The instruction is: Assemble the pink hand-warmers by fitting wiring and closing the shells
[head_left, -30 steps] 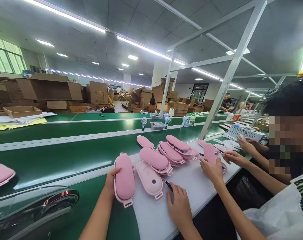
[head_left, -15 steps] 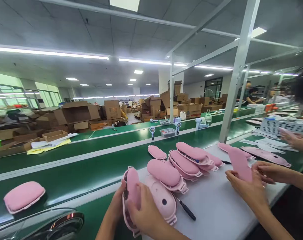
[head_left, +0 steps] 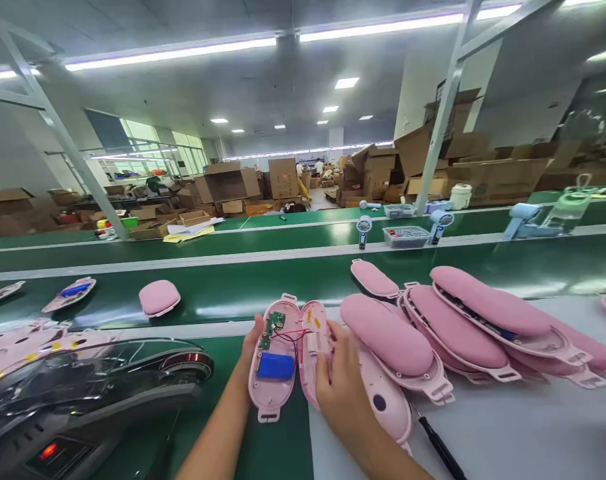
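An oval pink casing lies opened like a book between my hands, its two halves joined by thin red wires (head_left: 289,337). Its left half (head_left: 273,393) holds a green circuit board (head_left: 275,323) and a blue battery pack (head_left: 275,366). My left hand (head_left: 253,343) is closed on that half's left edge. The right half (head_left: 310,373), with yellow bits inside, is gripped along its right side by my right hand (head_left: 340,373). Beside it on the right, more pink casings (head_left: 387,333) are piled, and a black screwdriver (head_left: 440,447) lies on the white surface.
A machine with a clear cover (head_left: 147,380) and a lit red switch stands at left. Pink shells (head_left: 159,297) lie on the green belt (head_left: 223,293). Beyond are small blue fans (head_left: 364,230) and a clear tub of small parts (head_left: 405,237).
The casing in my hands was nearly closed; now its halves are spread apart, showing the inside. The view has swung left, and the neighbouring person's hands are out of sight.
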The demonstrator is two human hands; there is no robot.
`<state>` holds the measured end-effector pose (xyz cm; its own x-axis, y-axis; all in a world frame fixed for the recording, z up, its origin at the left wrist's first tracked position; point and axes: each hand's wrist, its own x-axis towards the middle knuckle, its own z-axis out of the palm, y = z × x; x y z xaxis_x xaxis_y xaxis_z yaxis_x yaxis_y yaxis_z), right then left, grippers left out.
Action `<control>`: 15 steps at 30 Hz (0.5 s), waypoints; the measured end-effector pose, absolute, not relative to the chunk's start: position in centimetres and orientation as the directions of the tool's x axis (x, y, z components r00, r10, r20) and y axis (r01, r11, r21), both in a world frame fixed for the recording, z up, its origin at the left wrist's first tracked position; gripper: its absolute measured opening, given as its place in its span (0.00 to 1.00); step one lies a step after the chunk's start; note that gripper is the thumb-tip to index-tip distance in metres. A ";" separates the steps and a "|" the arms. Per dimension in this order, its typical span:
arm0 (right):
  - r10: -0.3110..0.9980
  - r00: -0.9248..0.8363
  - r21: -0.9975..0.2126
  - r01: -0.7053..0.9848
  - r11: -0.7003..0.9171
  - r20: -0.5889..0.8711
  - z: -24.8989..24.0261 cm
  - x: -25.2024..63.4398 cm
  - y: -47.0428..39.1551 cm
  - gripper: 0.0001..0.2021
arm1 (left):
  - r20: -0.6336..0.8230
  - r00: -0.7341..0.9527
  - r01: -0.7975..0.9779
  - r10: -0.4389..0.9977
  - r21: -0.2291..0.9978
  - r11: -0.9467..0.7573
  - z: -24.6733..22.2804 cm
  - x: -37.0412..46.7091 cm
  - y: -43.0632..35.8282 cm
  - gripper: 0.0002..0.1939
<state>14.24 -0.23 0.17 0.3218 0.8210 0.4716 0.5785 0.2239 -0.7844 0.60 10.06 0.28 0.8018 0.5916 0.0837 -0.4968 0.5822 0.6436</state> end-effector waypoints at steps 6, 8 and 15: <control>0.817 0.152 -0.573 0.782 0.245 0.556 0.8 15.5 -0.6 0.17 | 0.065 0.846 -0.439 0.530 0.649 0.622 0.0 0.7 9.6 0.43; 0.831 0.091 -0.536 0.801 0.266 0.549 1.1 15.3 -0.9 0.16 | 0.053 0.855 -0.419 0.516 0.657 0.627 -0.1 0.9 9.3 0.43; 0.872 0.048 -0.573 0.771 0.277 0.487 2.6 15.4 -1.5 0.09 | 0.040 0.818 -0.441 0.575 0.685 0.580 0.3 2.3 7.2 0.33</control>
<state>15.41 -1.53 2.56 0.0485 0.8721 0.4868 0.7709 0.2772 -0.5734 2.27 7.20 0.35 0.8175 0.5745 0.0396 -0.4408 0.5801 0.6850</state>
